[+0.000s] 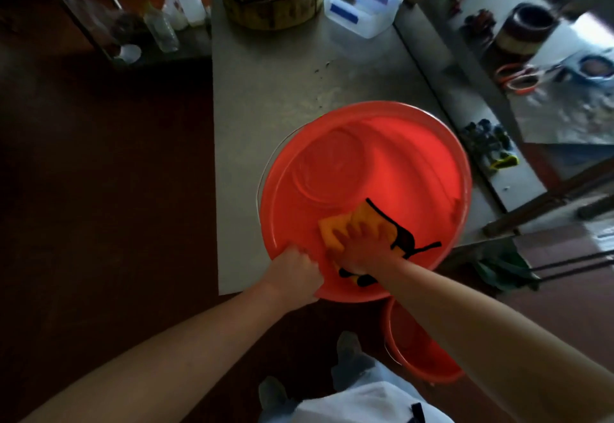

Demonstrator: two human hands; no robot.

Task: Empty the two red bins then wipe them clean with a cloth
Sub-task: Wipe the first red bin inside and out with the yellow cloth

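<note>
**Bins, count two.**
- Large round red plastic bin: under both hands, on the grey metal counter, near edge overhanging toward the body. Nothing inside but the cloth. Probably pulled close to bring the near wall within easy reach.
- Second red plastic bin: below the right forearm, down on the floor beside the feet. Contents not discernible. Probably set aside to keep the counter free for one bin at a time.

**Cloth, count one.**
- Orange cloth with black edging: spread beneath the right hand, against the near inner wall of the first bin.

**Hands, count two.**
- Left hand: fingers curled tight over the near rim, clenched on it. Probably bracing the bin against sliding under the wiping pressure.
- Right hand: fingers spread and straight, palm down, pressing the cloth flat for broad contact.

**Beyond the hands, far end of counter.**
- Clear plastic box with blue labels: one.
- Round wooden block: one, to the left of the box.

**Stage, as judged:** first bin emptied, wiping under way.
</note>
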